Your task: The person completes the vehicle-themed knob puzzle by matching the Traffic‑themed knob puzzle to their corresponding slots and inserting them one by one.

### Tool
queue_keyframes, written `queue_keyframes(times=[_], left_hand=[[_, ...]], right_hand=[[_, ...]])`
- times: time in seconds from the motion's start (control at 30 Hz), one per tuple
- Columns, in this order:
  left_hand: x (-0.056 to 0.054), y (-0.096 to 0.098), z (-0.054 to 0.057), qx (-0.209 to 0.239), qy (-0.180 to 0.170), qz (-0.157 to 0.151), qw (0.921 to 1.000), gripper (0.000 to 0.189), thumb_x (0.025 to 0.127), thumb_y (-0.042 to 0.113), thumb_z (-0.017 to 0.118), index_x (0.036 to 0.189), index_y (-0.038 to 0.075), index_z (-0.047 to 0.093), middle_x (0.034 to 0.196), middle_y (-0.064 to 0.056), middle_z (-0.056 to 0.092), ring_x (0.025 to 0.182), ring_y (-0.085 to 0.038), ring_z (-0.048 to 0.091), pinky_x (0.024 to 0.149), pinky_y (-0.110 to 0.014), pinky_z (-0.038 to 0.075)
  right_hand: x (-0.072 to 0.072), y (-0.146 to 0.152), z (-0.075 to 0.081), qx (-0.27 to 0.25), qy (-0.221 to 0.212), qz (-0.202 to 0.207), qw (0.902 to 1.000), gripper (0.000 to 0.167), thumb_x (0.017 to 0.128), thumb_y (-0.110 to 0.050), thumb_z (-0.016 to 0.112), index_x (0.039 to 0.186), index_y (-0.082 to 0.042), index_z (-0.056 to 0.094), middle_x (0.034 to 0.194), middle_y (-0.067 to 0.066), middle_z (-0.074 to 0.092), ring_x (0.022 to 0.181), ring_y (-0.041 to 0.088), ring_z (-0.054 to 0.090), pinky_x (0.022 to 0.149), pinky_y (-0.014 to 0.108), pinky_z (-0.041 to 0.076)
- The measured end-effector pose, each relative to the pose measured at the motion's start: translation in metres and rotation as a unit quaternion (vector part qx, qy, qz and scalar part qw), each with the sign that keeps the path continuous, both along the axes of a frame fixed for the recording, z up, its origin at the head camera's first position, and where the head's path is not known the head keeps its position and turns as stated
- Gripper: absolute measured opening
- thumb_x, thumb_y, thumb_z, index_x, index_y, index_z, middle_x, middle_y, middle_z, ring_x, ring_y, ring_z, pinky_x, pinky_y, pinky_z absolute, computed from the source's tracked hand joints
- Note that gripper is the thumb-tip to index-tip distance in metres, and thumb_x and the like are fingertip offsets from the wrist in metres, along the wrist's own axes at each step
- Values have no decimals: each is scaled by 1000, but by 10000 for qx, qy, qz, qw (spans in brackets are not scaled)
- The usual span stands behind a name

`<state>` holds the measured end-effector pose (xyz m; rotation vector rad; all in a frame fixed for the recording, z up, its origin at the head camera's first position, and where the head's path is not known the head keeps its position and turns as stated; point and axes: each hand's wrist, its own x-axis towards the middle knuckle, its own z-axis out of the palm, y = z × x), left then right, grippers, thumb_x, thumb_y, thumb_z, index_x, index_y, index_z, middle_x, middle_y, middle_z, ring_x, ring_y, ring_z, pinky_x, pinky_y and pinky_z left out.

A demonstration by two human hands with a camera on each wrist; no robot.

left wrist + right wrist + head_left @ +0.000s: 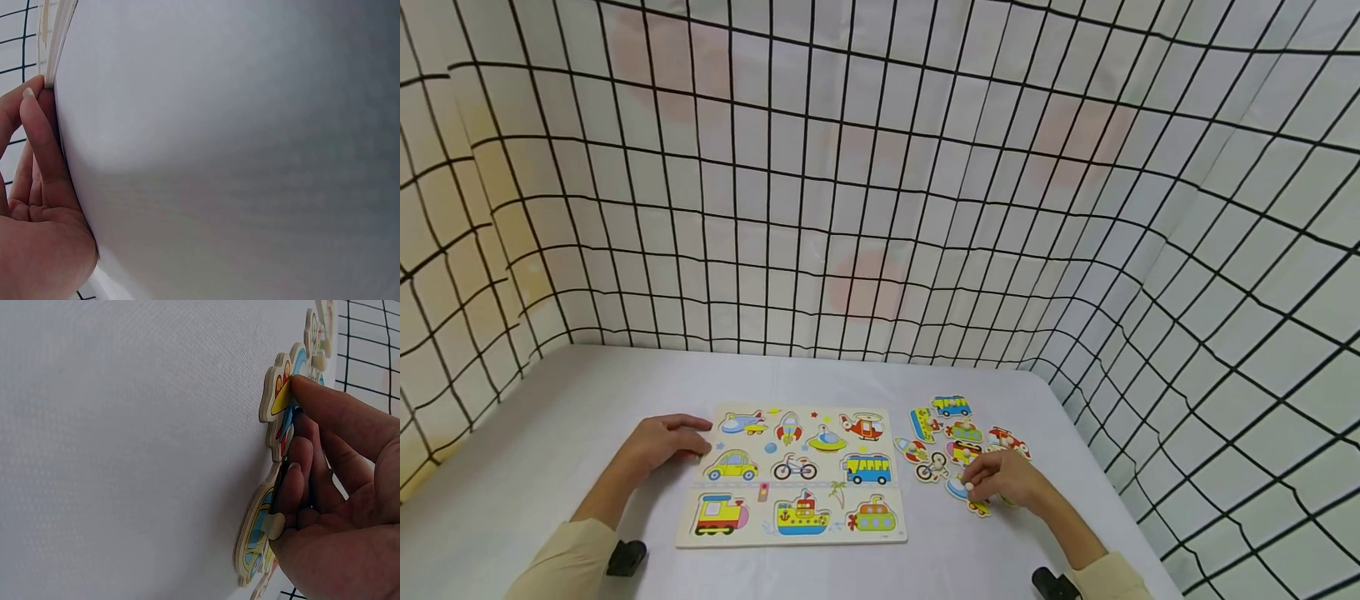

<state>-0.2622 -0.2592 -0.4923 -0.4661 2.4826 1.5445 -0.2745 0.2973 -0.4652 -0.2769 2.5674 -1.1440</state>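
Note:
A wooden vehicle puzzle board [760, 475] lies flat on the white table, printed with several vehicle pictures. Along its left edge rests my left hand [664, 442], fingers loosely extended and fingertips at the rim; the left wrist view shows the thumb [42, 131] by that edge. My right hand [1006, 479], fingers curled, pinches an airplane puzzle piece [976, 505] to the right of the board. In the right wrist view a fingertip sits on the airplane's yellow part [280, 397]. A car piece [255, 534] with a knob lies close below those fingers, mostly hidden in the head view.
Beyond the right hand lie more loose pieces: a bus [952, 406], ship [922, 425], submarine [964, 432], helicopter [1017, 442], rocket [912, 451], bicycle [931, 468] and train [962, 451]. A black grid net over white cloth [820, 208] surrounds the table's back and sides.

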Motion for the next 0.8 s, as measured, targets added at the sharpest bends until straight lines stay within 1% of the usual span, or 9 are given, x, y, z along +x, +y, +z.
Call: queue_keyframes(times=[0.2,0.33,0.43,0.53,0.67,0.8], left_hand=[[1,1,2,25,-13,53,10000,50,80,23,78,126,6,70,109,-16,72,85,-24,62,72,-31,48],[1,2,3,60,-1,55,10000,50,80,22,77,127,5,69,105,-14,73,83,-22,62,71,-30,47],[0,3,3,97,-9,33,9999,50,81,22,77,127,5,69,103,-12,73,82,-21,62,71,-30,46],[0,4,4,118,-13,26,9999,50,81,21,77,128,4,68,101,-12,73,80,-21,62,71,-30,46],[1,3,4,104,-1,41,9999,50,81,21,77,128,4,68,101,-12,73,79,-21,62,70,-30,46],[1,3,4,100,11,57,9999,50,81,21,77,127,4,69,102,-13,73,80,-22,62,70,-30,46]], right_hand=[[0,-1,1,36,27,-22,10000,21,75,-9,86,92,-4,76,83,3,71,77,16,61,68,31,52],[0,-2,4,203,25,-29,9998,20,76,-11,86,92,-6,76,84,2,72,77,16,61,68,32,51],[0,-1,8,387,-39,-33,9992,19,77,-14,86,93,-8,77,85,0,72,77,16,62,69,32,50],[-2,-2,15,427,-128,2,9990,18,78,-14,85,93,-8,77,84,0,71,78,16,61,70,32,50],[-5,-8,24,465,-32,13,9989,17,78,-14,85,92,-8,76,82,0,69,80,17,59,72,33,49],[-9,-16,29,543,109,-127,9984,16,77,-14,86,90,-10,77,84,0,68,83,18,57,74,33,49]])
